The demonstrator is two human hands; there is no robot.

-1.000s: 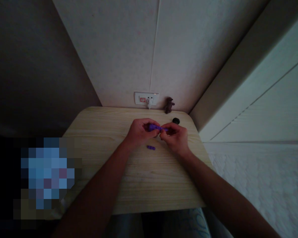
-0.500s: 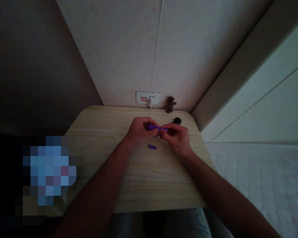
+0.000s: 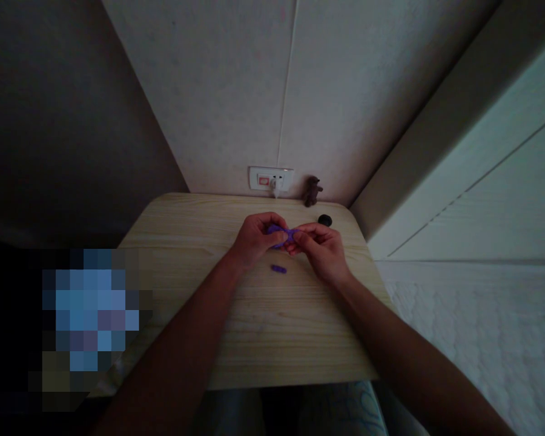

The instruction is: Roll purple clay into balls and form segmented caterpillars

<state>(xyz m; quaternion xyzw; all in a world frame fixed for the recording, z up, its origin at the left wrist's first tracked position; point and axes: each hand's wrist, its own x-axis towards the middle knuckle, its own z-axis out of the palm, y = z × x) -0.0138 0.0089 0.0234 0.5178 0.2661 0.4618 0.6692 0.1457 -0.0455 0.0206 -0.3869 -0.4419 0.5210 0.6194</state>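
Between my two hands, just above the table's middle, is a purple piece (image 3: 277, 235) that looks like modelling clay. My left hand (image 3: 261, 237) pinches its left part between thumb and fingers. The thumb and fingers of my right hand (image 3: 322, 247) press on its right end, and the two thumbs nearly meet. Fingers cover much of the piece. Closer to me on the wood, apart from both hands, lies a short lumpy purple strip (image 3: 278, 269). A small round black object (image 3: 325, 220) rests just beyond my right hand.
A small dark brown figure (image 3: 312, 191) stands at the back of the wooden table (image 3: 290, 339), against the wall. Left of it is a wall socket (image 3: 271, 179) with a plug in it. A pale panel (image 3: 472, 181) borders the right side. A blurred-out patch covers the lower left.
The purple piece has turned or changed shape between my fingers and looks broader. My right fingers have shifted slightly, showing more of the black object. The strip on the table stays put.
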